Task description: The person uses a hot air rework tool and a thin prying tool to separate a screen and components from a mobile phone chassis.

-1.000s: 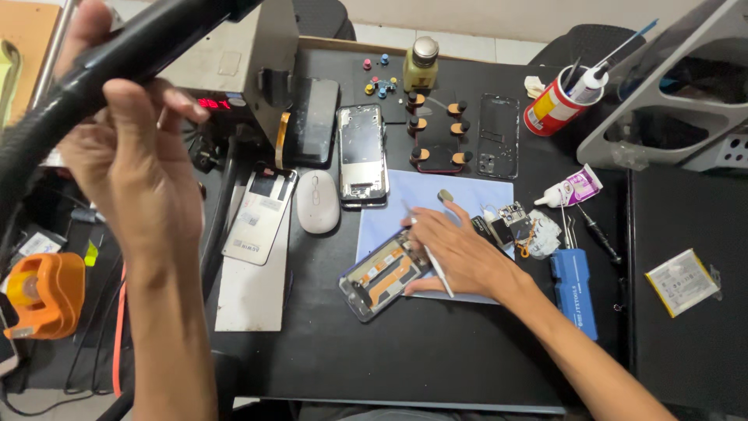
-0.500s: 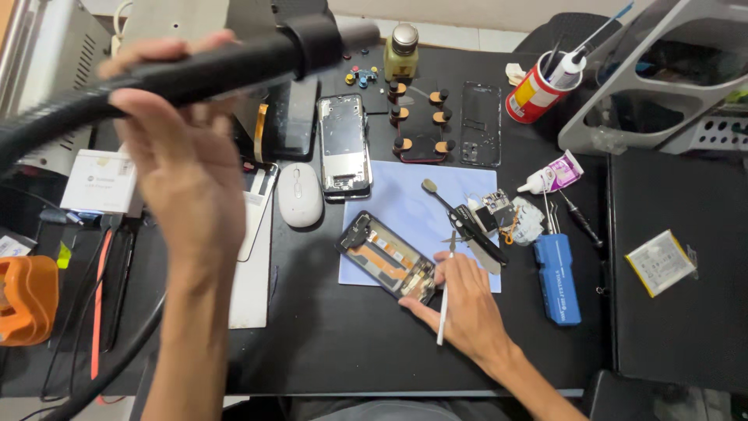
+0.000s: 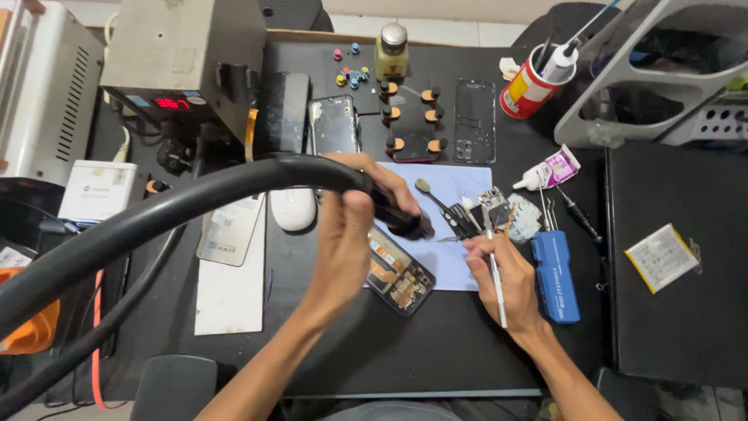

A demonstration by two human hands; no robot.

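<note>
My left hand (image 3: 343, 242) is clamped round the hot-air wand (image 3: 389, 210), thick black hose (image 3: 156, 226) trailing off to the left, nozzle pointing down just past the top end of the open phone (image 3: 397, 269). Right hand (image 3: 502, 277) is pinched on a thin tool (image 3: 495, 277), prob tweezers or a probe, can't tell which, tip up by the small parts (image 3: 499, 210) on the blue mat (image 3: 460, 226). Phone lies tilted, half on the mat, half on the black tabletop (image 3: 405, 351), w/ my left wrist over part of it.

Step-wise I'd say this is the heating bit: air on the board area, tool waiting to lift smth. Next move imo needs the nozzle kept just above and the tip brought in from the right w/o crossing the hot stream.

Room: tight on the right, blue case (image 3: 555, 277) sits just beside my right hand, glue tube (image 3: 549, 170) and picks behind it. Mouse (image 3: 294, 209) and white card (image 3: 230, 273) are left of the wand. Station (image 3: 183, 58) is at the back left, spare phones (image 3: 333, 125) and a frame (image 3: 474, 121) along the back. Front edge of the tabletop is near my forearms, so the hose has the most slack toward front-left.
</note>
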